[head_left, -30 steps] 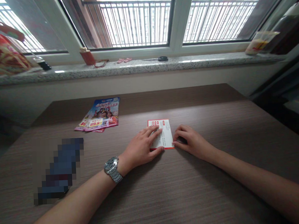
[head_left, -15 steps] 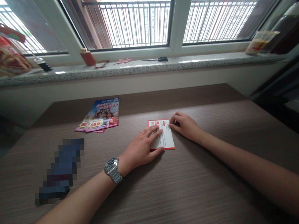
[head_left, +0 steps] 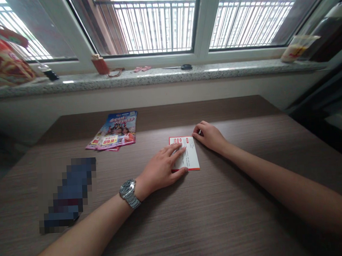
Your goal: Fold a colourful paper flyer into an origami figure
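Observation:
A white card with red edges (head_left: 192,155) lies flat on the brown wooden table (head_left: 175,226). My left hand (head_left: 164,166), with a metal watch (head_left: 129,193) on its wrist, rests palm down over the left part of the card, its fingers apart. By the card's upper right corner is my right hand (head_left: 208,136), thumb and index finger curled together at the corner. Whether a bit of the card is between those fingertips is too small to tell.
Colourful flyers (head_left: 118,131) lie stacked at the back left. A blurred dark blue item (head_left: 72,192) is nearer on the left. Along the stone windowsill (head_left: 157,77) are scissors (head_left: 185,67), an orange-red container (head_left: 100,65) and a plastic cup (head_left: 296,49).
My right hand has slid slightly up and away from me, from the card's right edge to its upper right corner. My left hand and the card have stayed in place.

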Tool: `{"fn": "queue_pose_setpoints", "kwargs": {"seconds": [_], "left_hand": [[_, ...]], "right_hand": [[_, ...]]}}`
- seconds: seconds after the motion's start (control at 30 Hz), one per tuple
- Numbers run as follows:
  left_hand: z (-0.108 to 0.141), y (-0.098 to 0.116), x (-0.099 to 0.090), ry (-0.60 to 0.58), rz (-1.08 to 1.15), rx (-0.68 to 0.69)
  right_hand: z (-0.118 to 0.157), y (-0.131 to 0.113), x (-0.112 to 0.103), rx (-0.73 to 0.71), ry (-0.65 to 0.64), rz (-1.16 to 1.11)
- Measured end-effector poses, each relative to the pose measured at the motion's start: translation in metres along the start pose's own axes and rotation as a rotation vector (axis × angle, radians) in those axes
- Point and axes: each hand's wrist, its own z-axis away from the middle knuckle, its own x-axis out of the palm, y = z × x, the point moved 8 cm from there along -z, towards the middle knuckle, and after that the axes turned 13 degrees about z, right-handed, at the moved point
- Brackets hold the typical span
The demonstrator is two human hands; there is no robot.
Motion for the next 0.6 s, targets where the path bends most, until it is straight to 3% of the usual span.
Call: {"fn": "queue_pose_setpoints", "kwargs": {"seconds": [0.33,0.6], "left_hand": [[0.0,0.001,-0.001,0.004,-0.008,-0.006],[-0.001,0.0,0.001,-0.006,-0.024,0.007]], "right_hand": [[0.023,-0.01,-0.003,-0.049,-0.102,-0.136],[0.059,-0.03,-0.011,-0.127,-0.175,-0.176]]}}
